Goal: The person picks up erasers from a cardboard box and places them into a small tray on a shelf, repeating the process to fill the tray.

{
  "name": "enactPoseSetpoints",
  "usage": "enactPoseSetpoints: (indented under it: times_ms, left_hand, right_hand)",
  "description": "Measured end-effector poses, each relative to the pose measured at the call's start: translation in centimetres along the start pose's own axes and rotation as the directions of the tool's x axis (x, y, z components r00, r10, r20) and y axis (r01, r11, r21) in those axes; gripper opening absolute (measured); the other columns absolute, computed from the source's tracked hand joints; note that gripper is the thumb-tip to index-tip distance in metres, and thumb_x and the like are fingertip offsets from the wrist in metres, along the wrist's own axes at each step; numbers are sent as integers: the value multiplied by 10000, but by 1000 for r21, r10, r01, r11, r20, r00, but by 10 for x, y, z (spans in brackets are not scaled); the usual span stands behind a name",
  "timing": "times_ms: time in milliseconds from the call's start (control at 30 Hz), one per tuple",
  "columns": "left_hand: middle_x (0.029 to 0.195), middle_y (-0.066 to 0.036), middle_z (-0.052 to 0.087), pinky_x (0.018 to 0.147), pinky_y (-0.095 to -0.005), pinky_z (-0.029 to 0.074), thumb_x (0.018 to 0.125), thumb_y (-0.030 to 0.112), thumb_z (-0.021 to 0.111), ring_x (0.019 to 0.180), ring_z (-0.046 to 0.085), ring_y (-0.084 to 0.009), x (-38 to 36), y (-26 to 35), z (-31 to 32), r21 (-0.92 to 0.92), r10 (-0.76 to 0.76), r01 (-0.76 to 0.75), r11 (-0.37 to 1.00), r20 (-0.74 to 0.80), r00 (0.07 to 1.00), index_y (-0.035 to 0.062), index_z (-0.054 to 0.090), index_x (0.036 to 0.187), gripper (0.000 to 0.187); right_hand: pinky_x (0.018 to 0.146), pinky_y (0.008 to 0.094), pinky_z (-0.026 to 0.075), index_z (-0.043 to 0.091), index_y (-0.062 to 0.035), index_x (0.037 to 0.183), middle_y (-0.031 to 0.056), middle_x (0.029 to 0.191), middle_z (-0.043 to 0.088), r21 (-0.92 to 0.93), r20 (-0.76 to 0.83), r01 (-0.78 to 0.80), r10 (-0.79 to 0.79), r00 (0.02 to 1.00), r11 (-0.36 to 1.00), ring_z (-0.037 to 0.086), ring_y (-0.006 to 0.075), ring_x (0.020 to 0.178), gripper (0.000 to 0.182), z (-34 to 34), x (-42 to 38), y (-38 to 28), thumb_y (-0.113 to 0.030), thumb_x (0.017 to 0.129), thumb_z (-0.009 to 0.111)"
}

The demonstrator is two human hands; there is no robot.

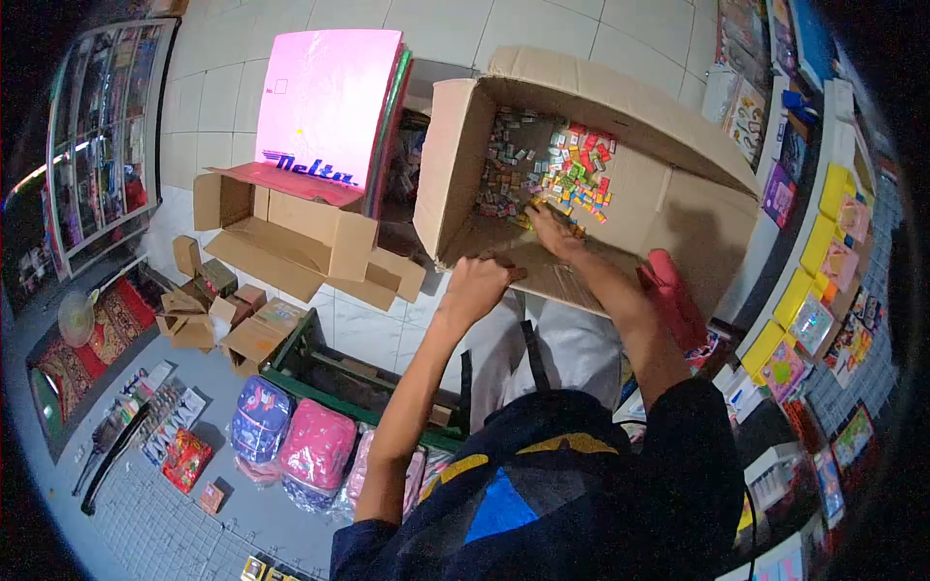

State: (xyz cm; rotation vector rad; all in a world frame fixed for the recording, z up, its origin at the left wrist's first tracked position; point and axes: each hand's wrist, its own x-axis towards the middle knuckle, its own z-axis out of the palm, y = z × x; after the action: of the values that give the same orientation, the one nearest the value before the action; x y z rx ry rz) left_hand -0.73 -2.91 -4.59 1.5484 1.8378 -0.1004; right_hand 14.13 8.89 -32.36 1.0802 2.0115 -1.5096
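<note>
1. Head cam, looking down: big cardboard box (581, 174) sits at approx 1 o'clock from frame centre, open side up, tipped toward the person.
2. Inside the box, at its far end, a heap of small colourful packets (557, 174): red, green, yellow on the right, duller ones on the left.
3. Right hand (554, 232) is inside the box, fingers stretched onto the near edge of the packet pile, touching it. Can't tell whether any packet is pinched; fingertips are blurred among them.
4. Left hand (477, 288) is at the box's near lower rim, approx 6 o'clock of the box, fingers curled over the cardboard edge, gripping it.
5. Both forearms run up from the dark blue shirt w/ yellow trim (542, 484) at bottom centre.
6. Smaller open carton (291, 242) at 9 o'clock of the big box, flaps spread; pink "Delta" sheet pack (325, 97) stands behind it, at approx 11 o'clock.
7. Small brown boxes (218, 310) lie scattered at 8 o'clock on the floor.
8. Kids' backpacks in plastic, blue (260, 418) and pink (317, 447), at 7 o'clock, just beside each other.
9. Red object (673, 295) leans near the right forearm, 4 o'clock of the box; type unclear.
10. Shelf of packaged goods (823, 290) w/ yellow holders runs down the right side, 3 o'clock.
</note>
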Motion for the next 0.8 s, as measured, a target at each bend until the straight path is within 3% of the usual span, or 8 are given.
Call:
enactPoseSetpoints:
  times_ms: [100, 233, 333, 433, 533, 600, 733, 800]
  left_hand:
    - [720, -122, 612, 620, -412, 422, 737, 105, 530, 708, 605, -293, 0, -1, 1, 9, 0, 0, 1000, 18, 1000, 85, 630, 719, 103]
    - [662, -95, 623, 522, -361, 467, 756, 112, 518, 639, 631, -241, -1, 1, -8, 95, 69, -61, 994, -84, 994, 187, 670, 820, 181]
    - [673, -84, 622, 527, -360, 467, 767, 128, 519, 646, 626, -237, -1, 3, -12, 102, 77, -68, 992, -88, 993, 207, 674, 870, 202]
    - [710, -75, 625, 564, -371, 467, 781, 171, 530, 689, 621, -240, -2, 5, -10, 117, 40, -39, 992, -2, 999, 215, 670, 927, 207]
    - [808, -82, 626, 682, -392, 457, 795, 258, 544, 821, 604, -242, -2, 9, -19, 97, 44, -52, 994, 81, 996, 207, 650, 995, 232]
    - [911, -97, 622, 778, -396, 437, 806, 327, 547, 928, 575, -245, -11, 13, -33, 55, 145, -148, 987, 52, 988, 191, 626, 1048, 289]
    - [1164, -225, 509, 905, -411, 390, 847, 377, 537, 1082, 487, -364, -9, 21, -39, -510, -4, -134, 850, -260, 966, 48, 406, 1272, 553]
    - [1162, -226, 509, 903, -400, 388, 865, 310, 534, 1083, 493, -354, -6, 27, -36, -563, -92, -191, 804, -435, 896, 13, 441, 1222, 474]
  right_hand:
    - [931, 407, 352, 462, -62, 1184, 185, 1124, 546, 71, 69, -22, 17, 997, 997, 467, 361, 1092, 468, 12, 4, 0, -396, 873, 357]
    - [872, 424, 388, 534, -30, 1084, 208, 1038, 580, 65, -31, -342, 344, 938, 937, 525, 358, 987, 381, 11, 15, -29, -301, 865, 381]
    - [785, 423, 417, 525, -17, 966, 183, 897, 557, -184, -85, -10, -6, 996, 983, 526, 330, 867, 256, 3, 9, -33, -223, 819, 488]
    - [697, 422, 445, 515, -5, 849, 157, 756, 534, -433, -55, 295, -352, 934, 852, 528, 302, 746, 178, -7, -1, -32, -144, 773, 596]
    - [726, 398, 444, 520, -24, 897, 139, 839, 546, -44, -323, 278, -277, 905, 960, 530, 295, 803, 230, -36, -15, -45, -181, 774, 634]
    - [722, 384, 453, 547, -42, 1004, 151, 911, 612, -3, -235, 198, -193, 953, 980, 588, 269, 859, 354, -63, -39, -53, -328, 808, 617]
    - [634, 277, 455, 545, -50, 989, 81, 870, 606, 245, -278, 355, -285, 917, 902, 566, 108, 707, 242, -95, -102, -88, -227, 836, 608]
    - [633, 283, 453, 544, -53, 968, 66, 833, 599, 291, -263, 374, -302, 916, 881, 561, 114, 698, 219, -107, -144, -120, -208, 827, 610]
